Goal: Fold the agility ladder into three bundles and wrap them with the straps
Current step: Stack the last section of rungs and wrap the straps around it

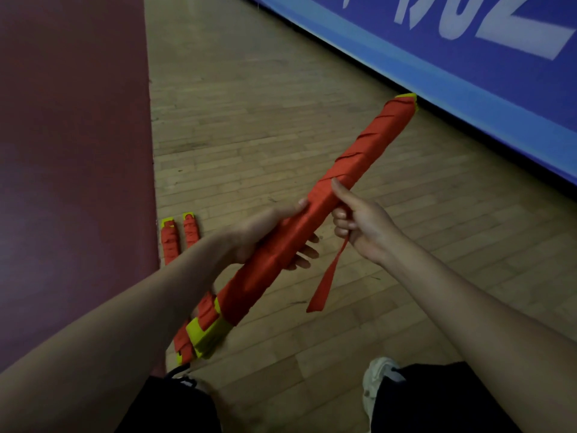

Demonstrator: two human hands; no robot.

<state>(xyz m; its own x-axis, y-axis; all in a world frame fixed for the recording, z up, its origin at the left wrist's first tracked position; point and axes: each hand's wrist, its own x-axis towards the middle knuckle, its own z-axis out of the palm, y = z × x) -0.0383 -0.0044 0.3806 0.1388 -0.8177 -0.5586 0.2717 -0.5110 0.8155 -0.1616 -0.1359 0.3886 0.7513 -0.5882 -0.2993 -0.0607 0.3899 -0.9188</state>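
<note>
Held bundle (359, 160) is in the air over the wood floor (421, 276), tilted, far yellow end toward the blue banner (468, 73). My left hand (268, 235) wraps its middle, fingers curled under. My right hand (362, 223) pinches the orange strap (330, 276), thumb pressed on the wrap, loose tail hanging. Two wrapped bundles (170, 245) lie side by side on the floor by the red mat (78, 151), partly behind my left forearm

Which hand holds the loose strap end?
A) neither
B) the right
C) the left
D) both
B: the right hand pinches the strap, whose end hangs below it, while the left hand grips the bundle.
</note>
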